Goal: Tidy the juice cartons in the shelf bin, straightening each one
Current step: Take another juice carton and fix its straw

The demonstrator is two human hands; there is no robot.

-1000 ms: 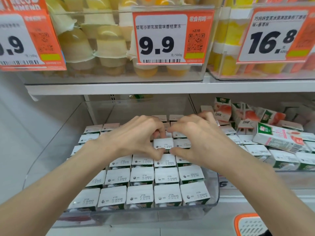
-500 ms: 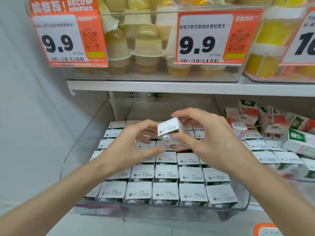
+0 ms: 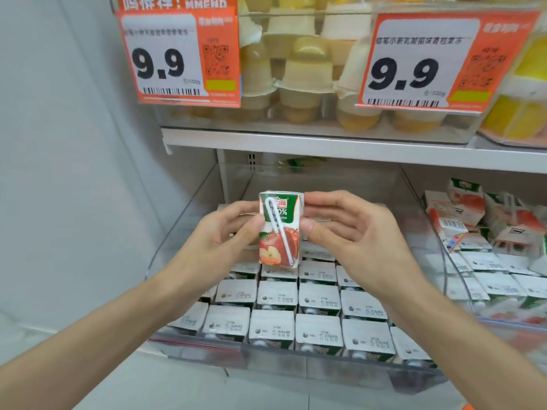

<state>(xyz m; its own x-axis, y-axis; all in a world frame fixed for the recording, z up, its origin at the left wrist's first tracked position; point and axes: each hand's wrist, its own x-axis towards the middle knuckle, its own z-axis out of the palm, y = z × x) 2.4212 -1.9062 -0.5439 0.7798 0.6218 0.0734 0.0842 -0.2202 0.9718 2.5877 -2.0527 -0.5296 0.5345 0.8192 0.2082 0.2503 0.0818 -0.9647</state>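
Head camera: a person holds one juice carton (image 3: 279, 229) upright above the clear shelf bin (image 3: 275, 362), its apple print and taped straw turned toward the lens. The left hand (image 3: 225, 232) pinches the carton's left edge, thumb in front and fingers curled behind. The right hand (image 3: 349, 232) pinches the right edge the same way, with its fingers reaching toward the top corner. A two-sided hold like this keeps the small box square and lets its face be read, probably so the person can check which way it should point before it goes in with the others. Below, the packed cartons (image 3: 318, 300) stand in close rows, white date-stamped tops up and touching their neighbours. The front rows look even. The slot this carton belongs in is hidden behind it and the hands, so it cannot be told whether a gap waits there. The bin sits under a white shelf (image 3: 325, 146) carrying jelly cups (image 3: 305, 81) behind orange price tags (image 3: 177, 54). In the next bin to the right, loose cartons (image 3: 488, 232) lie tilted and heaped, suggesting the straightening is far from finished.
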